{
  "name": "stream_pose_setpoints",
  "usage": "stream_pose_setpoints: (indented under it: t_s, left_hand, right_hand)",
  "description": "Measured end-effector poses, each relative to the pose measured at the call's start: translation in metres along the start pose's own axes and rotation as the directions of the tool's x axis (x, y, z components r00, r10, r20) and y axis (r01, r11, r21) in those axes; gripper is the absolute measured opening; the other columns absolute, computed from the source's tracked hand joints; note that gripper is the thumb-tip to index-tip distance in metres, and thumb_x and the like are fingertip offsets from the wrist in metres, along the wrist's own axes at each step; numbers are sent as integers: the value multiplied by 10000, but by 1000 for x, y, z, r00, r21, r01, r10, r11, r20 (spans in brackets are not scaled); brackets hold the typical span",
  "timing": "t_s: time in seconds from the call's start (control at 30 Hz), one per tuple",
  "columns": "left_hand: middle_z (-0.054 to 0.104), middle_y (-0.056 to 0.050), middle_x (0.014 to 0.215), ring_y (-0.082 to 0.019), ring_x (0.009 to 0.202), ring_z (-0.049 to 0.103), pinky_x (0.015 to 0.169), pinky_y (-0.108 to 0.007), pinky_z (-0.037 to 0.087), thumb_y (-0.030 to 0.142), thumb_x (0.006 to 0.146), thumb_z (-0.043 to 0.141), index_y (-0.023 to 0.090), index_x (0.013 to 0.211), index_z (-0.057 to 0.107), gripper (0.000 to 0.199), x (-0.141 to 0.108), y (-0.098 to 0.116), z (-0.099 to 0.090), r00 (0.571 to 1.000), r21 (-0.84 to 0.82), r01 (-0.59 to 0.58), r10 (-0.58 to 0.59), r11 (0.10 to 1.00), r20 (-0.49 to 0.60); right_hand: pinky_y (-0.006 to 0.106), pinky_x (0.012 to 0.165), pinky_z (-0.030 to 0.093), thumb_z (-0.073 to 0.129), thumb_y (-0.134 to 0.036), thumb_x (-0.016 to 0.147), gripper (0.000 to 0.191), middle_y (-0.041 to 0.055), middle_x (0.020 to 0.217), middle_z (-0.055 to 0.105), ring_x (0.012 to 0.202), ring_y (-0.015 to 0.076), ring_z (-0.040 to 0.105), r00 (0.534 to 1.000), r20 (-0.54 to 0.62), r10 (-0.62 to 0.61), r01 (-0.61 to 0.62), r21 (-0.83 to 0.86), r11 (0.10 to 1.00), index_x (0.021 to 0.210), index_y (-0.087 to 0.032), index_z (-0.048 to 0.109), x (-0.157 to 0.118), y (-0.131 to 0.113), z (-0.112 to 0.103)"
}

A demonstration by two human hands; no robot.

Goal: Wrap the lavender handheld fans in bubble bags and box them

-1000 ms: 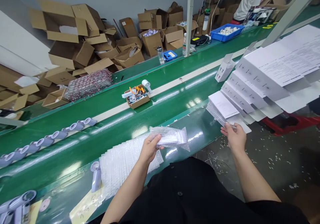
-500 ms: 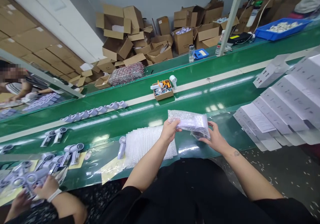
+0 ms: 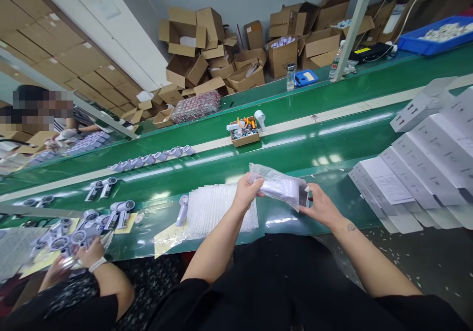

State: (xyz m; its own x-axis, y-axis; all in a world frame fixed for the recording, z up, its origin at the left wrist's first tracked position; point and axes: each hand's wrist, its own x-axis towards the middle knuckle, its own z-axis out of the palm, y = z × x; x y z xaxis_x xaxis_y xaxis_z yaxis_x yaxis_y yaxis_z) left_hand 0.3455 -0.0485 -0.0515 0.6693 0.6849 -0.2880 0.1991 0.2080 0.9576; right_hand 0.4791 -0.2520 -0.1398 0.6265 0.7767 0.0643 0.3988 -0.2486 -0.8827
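A clear bubble-wrap bag (image 3: 283,185) with a pale lavender object inside is held up over the bench between my hands. My left hand (image 3: 248,191) grips the bag's left end, thumb on top. At the opposite end, my right hand (image 3: 320,206) pinches the bag's edge between thumb and fingers. The wrap blurs the exact shape of what it contains. Below and left of the bag lies a fanned stack of bubble-wrap bags (image 3: 210,208), partly covered by my left forearm. One lavender handheld fan (image 3: 182,210) rests beside that stack.
White printed boxes (image 3: 417,173) stand in a slanted row at right. A small carton of parts (image 3: 245,136) sits on the white strip beyond my hands. At left, a co-worker's hands (image 3: 88,253) hold a fan among several others. Lavender fan heads (image 3: 155,157) line the strip.
The bag has tilted, its right end dropping slightly, and my right hand has closed on its edge. The view has swung a little left. The co-worker's hands still handle fans.
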Motion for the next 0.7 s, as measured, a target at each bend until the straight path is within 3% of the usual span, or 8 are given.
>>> stream_pose_setpoints:
  t_s: [0.1, 0.17, 0.23, 0.33, 0.4, 0.5, 0.6, 0.7]
  left_hand:
    - [552, -5, 738, -117, 606, 538, 469, -216, 484, 330, 701, 621, 138, 861, 542, 263, -4, -1, 5, 996, 145, -63, 71, 987, -51]
    - [561, -25, 798, -144, 700, 551, 587, -253, 509, 294, 753, 570, 160, 885, 554, 188, -11, -4, 20, 975, 396, -199, 221, 896, -9]
    - [554, -57, 913, -176, 805, 550, 718, -303, 499, 253, 775, 549, 184, 944, 567, 183, -18, -11, 41, 935, 668, -329, 330, 667, 131]
    - [499, -101, 1032, -205, 844, 546, 763, -347, 474, 235, 801, 528, 184, 1043, 545, 248, -25, -27, 69, 910, 863, -387, 286, 325, 301]
    - [490, -120, 1036, -230, 881, 537, 748, -355, 470, 227, 837, 481, 164, 1053, 531, 230, -30, -36, 80, 889, 880, -438, 237, 184, 392]
    - [500, -148, 1090, -285, 1021, 479, 793, -396, 446, 266, 888, 423, 141, 1148, 481, 295, -42, -43, 85, 802, 820, -570, 247, 47, 543]
    - [518, -162, 1155, -325, 1149, 398, 886, -471, 380, 350, 901, 414, 132, 1278, 391, 436, -54, -48, 85, 735, 766, -642, 257, -33, 628]
    - [521, -159, 1212, -309, 1234, 340, 992, -518, 263, 256, 890, 428, 125, 1270, 414, 402, -58, -54, 84, 667, 686, -722, 170, -90, 725]
  right_hand:
    - [468, 902, 428, 691, -422, 642, 514, 142, 1191, 485, 1065, 292, 501, 994, 30, -106, 109, -137, 985, 1044, -209, 452, -1, 7, 0]
    - [474, 914, 418, 700, -436, 629, 531, 141, 1188, 494, 1076, 303, 496, 991, 42, -124, 129, -142, 981, 1045, -214, 455, 1, 9, 2]
    - [479, 910, 424, 709, -447, 620, 552, 136, 1186, 497, 1076, 309, 497, 992, 36, -122, 125, -110, 986, 1052, -219, 453, 2, 9, 4]
    - [485, 908, 432, 693, -452, 646, 566, 125, 1183, 498, 1075, 300, 500, 992, 50, -115, 118, -71, 990, 1097, -227, 437, 2, 11, 5]
    - [492, 935, 415, 682, -429, 662, 559, 124, 1188, 501, 1096, 294, 492, 989, 56, -136, 139, -55, 989, 1119, -226, 433, 0, 13, 3]
    - [492, 969, 393, 692, -389, 653, 537, 120, 1204, 503, 1131, 289, 478, 990, 21, -142, 141, 24, 990, 1107, -229, 453, -5, 20, 0]
    - [490, 963, 408, 741, -374, 584, 557, 103, 1240, 497, 1179, 300, 450, 999, -9, -43, 44, 160, 986, 1061, -248, 483, -11, 26, -4]
    - [483, 954, 416, 749, -339, 550, 550, 94, 1246, 504, 1185, 315, 453, 998, -15, 55, -51, 162, 985, 1032, -255, 497, -13, 28, -8]
